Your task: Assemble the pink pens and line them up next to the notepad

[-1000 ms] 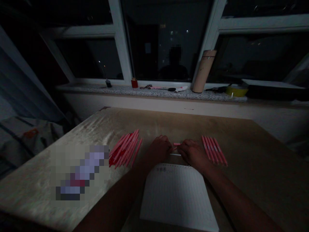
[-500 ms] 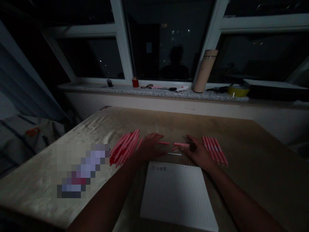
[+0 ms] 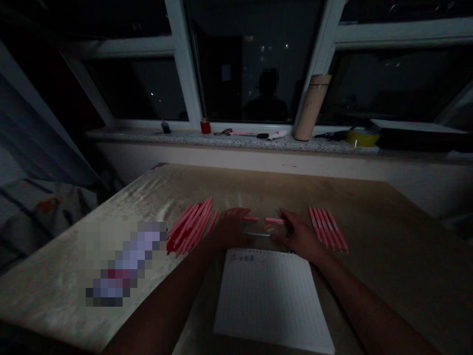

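My left hand (image 3: pixel 231 228) rests low over the table, fingers stretched forward and apart from the thumb. Beside its fingertips lies a short pink pen part (image 3: pixel 252 218). My right hand (image 3: pixel 301 235) is also spread, its upper fingers at the end of a pink pen barrel (image 3: pixel 274 220) and its thumb near a thin pale pen refill (image 3: pixel 260 234). The refill lies crosswise between both hands; whether either one grips it is too dark to tell. A small pink piece (image 3: pixel 268 226) sits between barrel and refill. Below the hands lies a lined spiral notebook (image 3: pixel 273 301).
A pile of pink pens (image 3: pixel 194 224) on red packaging lies left of my left hand. Several pink pens (image 3: pixel 328 229) form a row at right. A blurred-out object (image 3: pixel 127 264) lies farther left. The windowsill (image 3: pixel 185 137) bears a flask (image 3: pixel 312 108) and yellow tape (image 3: pixel 362 138).
The refill now shows farther left, reaching toward my left hand. My right hand's thumb has moved from the barrel down toward the refill, and its fingers have spread. My left hand stays nearly in place.
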Available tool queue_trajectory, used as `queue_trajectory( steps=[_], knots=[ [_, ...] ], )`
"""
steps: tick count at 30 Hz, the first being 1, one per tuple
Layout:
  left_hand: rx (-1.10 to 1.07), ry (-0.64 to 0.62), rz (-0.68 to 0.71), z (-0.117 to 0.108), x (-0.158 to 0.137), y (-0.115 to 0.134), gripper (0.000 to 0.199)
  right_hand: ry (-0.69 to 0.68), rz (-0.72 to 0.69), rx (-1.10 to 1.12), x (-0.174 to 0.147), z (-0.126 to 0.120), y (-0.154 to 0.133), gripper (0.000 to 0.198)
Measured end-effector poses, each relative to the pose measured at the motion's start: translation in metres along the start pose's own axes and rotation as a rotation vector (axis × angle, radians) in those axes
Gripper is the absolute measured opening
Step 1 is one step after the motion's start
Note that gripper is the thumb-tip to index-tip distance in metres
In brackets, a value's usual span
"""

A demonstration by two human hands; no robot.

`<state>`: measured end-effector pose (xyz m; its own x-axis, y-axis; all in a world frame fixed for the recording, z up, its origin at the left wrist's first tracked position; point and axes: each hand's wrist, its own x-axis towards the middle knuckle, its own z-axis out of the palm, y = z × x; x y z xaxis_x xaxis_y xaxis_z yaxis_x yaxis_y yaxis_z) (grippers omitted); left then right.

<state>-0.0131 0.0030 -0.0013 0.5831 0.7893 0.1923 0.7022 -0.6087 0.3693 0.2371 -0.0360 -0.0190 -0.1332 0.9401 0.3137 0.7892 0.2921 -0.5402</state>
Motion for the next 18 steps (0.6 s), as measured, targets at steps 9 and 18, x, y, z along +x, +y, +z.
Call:
queue_trajectory(
  steps=[9,18],
  knots=[
    [0.105,-0.086,-0.091,-0.009,-0.001,-0.003,0.093,-0.079,0.003,-0.1,-0.001,-0.004,0.0,0.083],
    [0.14,-0.08,-0.078,-0.006,-0.002,-0.004,0.089,-0.109,0.006,-0.145,-0.001,-0.004,0.001,0.079]
  ],
)
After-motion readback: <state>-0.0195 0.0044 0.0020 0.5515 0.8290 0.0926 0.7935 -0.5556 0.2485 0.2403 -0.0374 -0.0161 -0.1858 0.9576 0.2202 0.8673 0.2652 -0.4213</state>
